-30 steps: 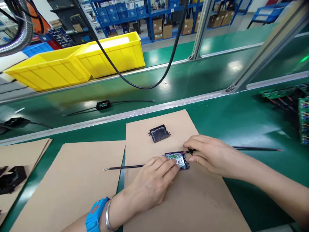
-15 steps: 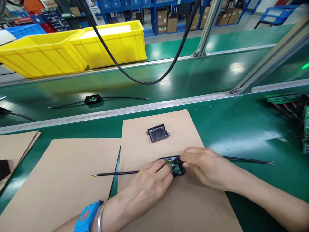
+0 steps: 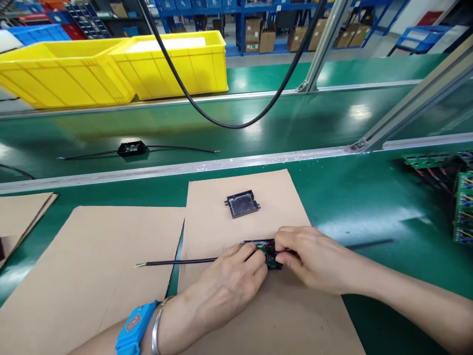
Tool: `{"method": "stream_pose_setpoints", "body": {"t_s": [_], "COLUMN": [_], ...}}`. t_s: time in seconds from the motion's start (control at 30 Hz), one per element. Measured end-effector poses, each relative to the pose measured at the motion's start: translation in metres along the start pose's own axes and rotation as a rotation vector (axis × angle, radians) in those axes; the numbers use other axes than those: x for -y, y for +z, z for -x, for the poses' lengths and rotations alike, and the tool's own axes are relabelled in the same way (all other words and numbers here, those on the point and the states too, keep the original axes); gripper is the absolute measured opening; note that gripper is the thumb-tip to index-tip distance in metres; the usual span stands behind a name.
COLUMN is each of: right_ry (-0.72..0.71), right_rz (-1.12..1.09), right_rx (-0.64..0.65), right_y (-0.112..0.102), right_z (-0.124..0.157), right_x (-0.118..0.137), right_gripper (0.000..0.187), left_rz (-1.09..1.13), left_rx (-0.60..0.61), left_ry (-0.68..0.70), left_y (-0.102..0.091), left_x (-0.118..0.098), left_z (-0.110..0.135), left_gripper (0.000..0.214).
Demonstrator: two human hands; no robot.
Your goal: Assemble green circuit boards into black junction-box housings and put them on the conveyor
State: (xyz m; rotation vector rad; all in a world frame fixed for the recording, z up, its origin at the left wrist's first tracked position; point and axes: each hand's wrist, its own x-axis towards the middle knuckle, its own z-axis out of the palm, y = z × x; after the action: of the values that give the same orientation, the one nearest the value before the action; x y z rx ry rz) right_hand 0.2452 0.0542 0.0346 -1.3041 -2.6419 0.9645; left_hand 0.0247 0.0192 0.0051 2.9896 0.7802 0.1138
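On the cardboard sheet (image 3: 236, 231), a small black case with a green circuit board (image 3: 271, 260) lies open side up. My left hand (image 3: 232, 278) is closed over its left part, fingertips holding it down. At the right end, my right hand (image 3: 310, 256) pinches the black cable where it meets the case; the fingers hide the exact spot. This right-hand cable (image 3: 369, 244) sticks out beyond the hand and is blurred. Another black cable (image 3: 181, 262) with bared coloured wire ends runs out to the left. A shallow black cover (image 3: 243, 203) rests just behind the case.
Beyond the metal rail (image 3: 221, 164) sits another cabled black box (image 3: 132, 148). Yellow bins (image 3: 177, 69) stand at the back left, and a black cable (image 3: 236, 126) hangs in a loop. Green circuit boards (image 3: 463, 207) lie at far right. More cardboard (image 3: 111, 256) is at left.
The right-hand cable has swung and is now blurred, while my right fingers have shifted slightly at the case. The box beyond the rail has moved left. The view has shifted a little.
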Motion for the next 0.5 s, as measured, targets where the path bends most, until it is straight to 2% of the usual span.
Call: {"method": "stream_pose_setpoints", "body": {"t_s": [0.2, 0.33, 0.5], "right_ry": [-0.246, -0.289, -0.325], "right_rz": [0.208, 0.295, 0.343], "right_rx": [-0.118, -0.151, -0.136], "right_y": [0.014, 0.016, 0.019], "right_z": [0.005, 0.008, 0.008], "right_x": [-0.011, -0.019, -0.017], "right_gripper": [0.027, 0.03, 0.024], "left_rz": [0.031, 0.062, 0.061], "left_rx": [-0.001, 0.004, -0.003], "left_ry": [-0.015, -0.034, -0.059], "left_y": [0.001, 0.002, 0.001], "left_x": [0.001, 0.002, 0.0], "left_z": [0.001, 0.002, 0.0], "left_gripper": [0.024, 0.026, 0.051]}}
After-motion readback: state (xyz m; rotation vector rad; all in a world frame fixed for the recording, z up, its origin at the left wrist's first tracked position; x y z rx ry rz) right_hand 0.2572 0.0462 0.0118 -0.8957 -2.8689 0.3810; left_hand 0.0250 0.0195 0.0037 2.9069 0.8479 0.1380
